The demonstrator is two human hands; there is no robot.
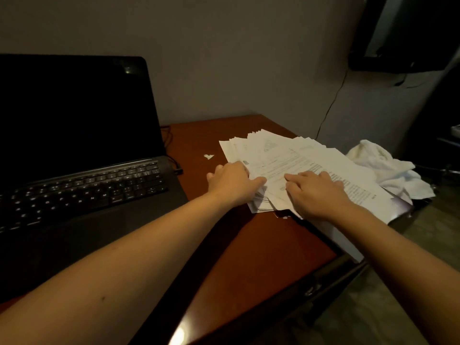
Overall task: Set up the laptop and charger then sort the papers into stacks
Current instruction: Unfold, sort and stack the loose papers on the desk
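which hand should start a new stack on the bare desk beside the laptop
Probably left: the left hand sits at the edge of the papers nearest the laptop, while the right hand lies flat on top.

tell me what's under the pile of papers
The brown table shows around the papers, and a flat white board sticks out at the near side. Whatever else lies beneath the pile is covered.

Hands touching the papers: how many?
2. The left hand touches the left edge of the papers; the right hand lies flat on top. Both are fully visible.
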